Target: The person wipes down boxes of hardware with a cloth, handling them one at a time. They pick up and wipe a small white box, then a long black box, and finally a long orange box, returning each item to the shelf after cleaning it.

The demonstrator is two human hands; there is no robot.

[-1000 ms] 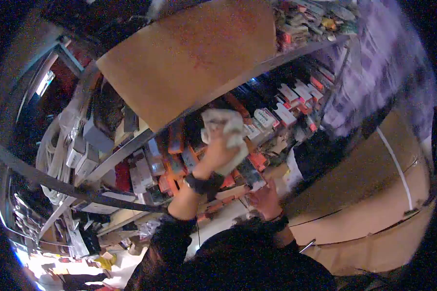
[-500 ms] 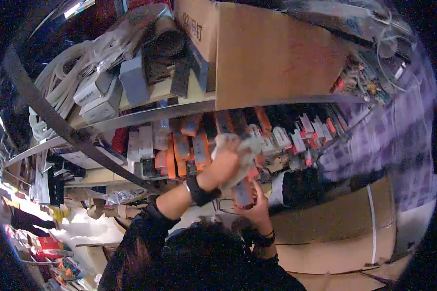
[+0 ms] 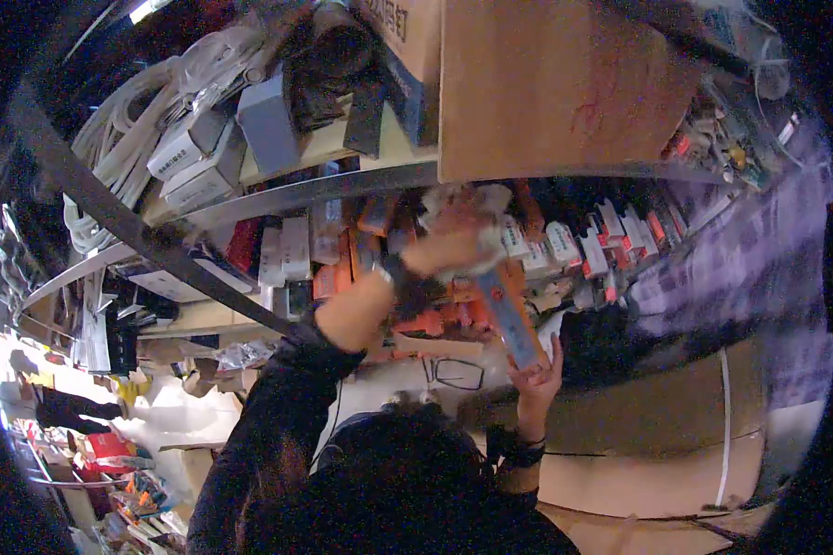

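My right hand [image 3: 537,377] is closed around the lower end of a long, narrow orange box with a grey-blue face [image 3: 511,319], which is tilted in front of the shelf. Above it, my left hand [image 3: 455,239] grips a bunched whitish cloth [image 3: 467,198], part of which lies over the box's upper end. Motion smears the left fingers. Behind both hands, orange boxes [image 3: 366,252] and white boxes [image 3: 562,242] stand in rows on the shelf.
A big cardboard carton [image 3: 565,92] sits on the upper shelf, with coiled pale tubing [image 3: 125,111] at its left. A metal shelf edge [image 3: 315,201] runs just above my hands. Purple checked fabric [image 3: 740,268] hangs at right, and large flat cardboard [image 3: 648,416] stands below it.
My right hand has moved right and slightly up with the box, more of which now shows. My left hand and the cloth have shifted up toward the shelf.
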